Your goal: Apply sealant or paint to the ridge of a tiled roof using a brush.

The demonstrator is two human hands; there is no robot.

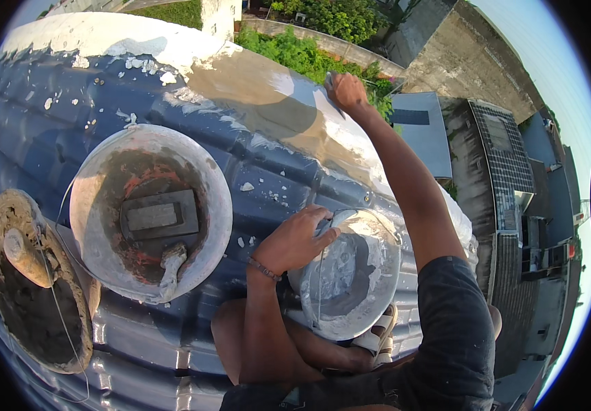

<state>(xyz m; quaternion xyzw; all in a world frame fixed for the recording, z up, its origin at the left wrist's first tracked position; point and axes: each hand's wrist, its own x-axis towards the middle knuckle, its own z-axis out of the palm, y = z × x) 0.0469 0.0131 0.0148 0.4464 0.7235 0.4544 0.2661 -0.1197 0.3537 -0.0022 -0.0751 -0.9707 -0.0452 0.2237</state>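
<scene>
My left hand (293,240) grips the near-left rim of a small bucket (395,281) with whitish-grey paste smeared inside. My right arm stretches forward and its hand (347,93) is closed on a thin, flat scraper, mostly hidden by the fingers. The scraper is against the roof's mortar ridge (241,75), where wet grey-brown and fresh white coating meet. Left of my left hand stands a large whitish bucket (220,198). Inside it lie a dark rectangular float (158,216) and a paste-caked brush (171,267).
A mortar-crusted bucket (83,329) with a wire handle and a pale, rounded cylinder (27,257) stands at far left. Dried white flakes (247,186) dot the ribbed blue metal roof (145,356). Beyond the ridge are green shrubs (282,55) and neighbouring roofs (422,130) lower down.
</scene>
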